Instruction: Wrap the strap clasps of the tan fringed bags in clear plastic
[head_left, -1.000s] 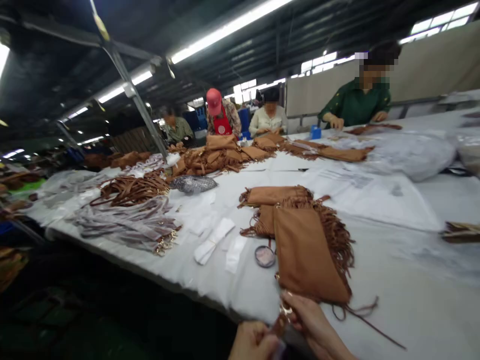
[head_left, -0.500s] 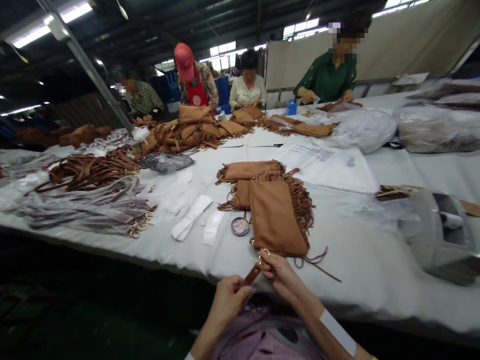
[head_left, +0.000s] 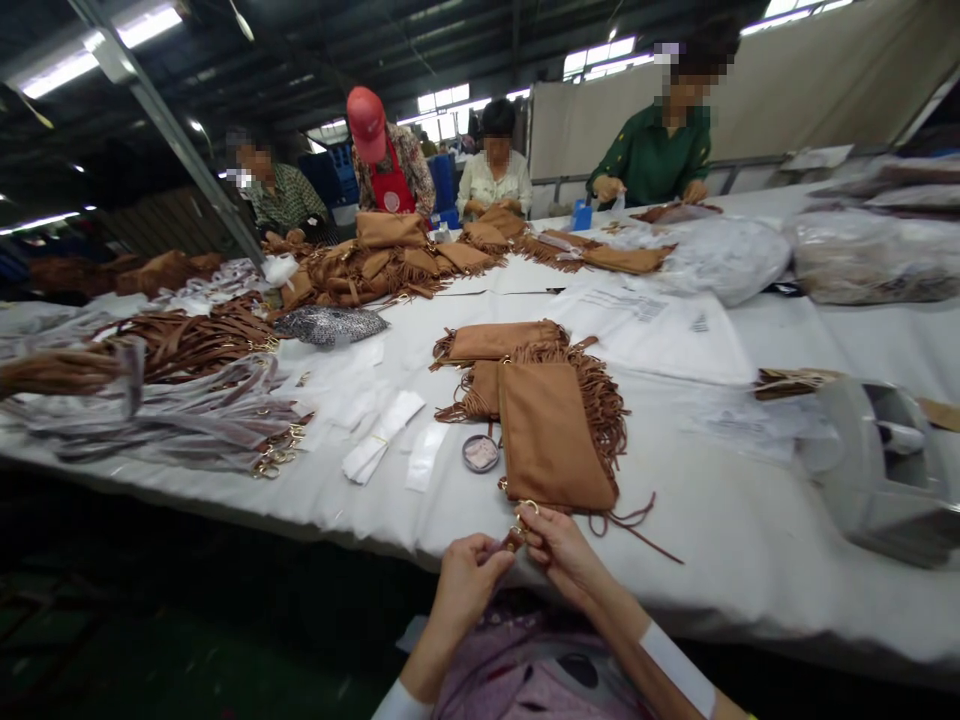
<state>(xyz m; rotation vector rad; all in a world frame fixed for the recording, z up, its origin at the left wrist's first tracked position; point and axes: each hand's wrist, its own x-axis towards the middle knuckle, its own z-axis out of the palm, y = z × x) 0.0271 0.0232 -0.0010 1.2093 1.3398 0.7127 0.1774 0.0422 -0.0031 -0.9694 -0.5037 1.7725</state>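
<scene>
My left hand (head_left: pixel 466 585) is closed on the brown leather strap (head_left: pixel 513 541), its thumb and fingers near the strap's metal-fitted end. With my right hand (head_left: pixel 559 548) I pinch the gold clasp (head_left: pixel 529 508) at that end. Both hands are close together at the table's front edge. Just beyond them lies a tan fringed bag (head_left: pixel 559 435), flat on the table, its fringe spread to the right. Another tan fringed bag (head_left: pixel 499 341) lies behind it. A small round tin (head_left: pixel 480 453) sits left of the nearer bag.
White paper strips (head_left: pixel 382 437) and plastic-wrapped straps (head_left: pixel 165 420) with gold hooks lie to the left. A blurred brown bundle (head_left: pixel 60 370) enters at the left edge. A grey tape dispenser (head_left: pixel 885 470) stands right. Several co-workers work behind piled tan bags (head_left: pixel 375 265).
My left hand has slid up the strap toward the clasp, covering most of it. My right hand stays nearly still. A brown bundle has appeared at the left edge.
</scene>
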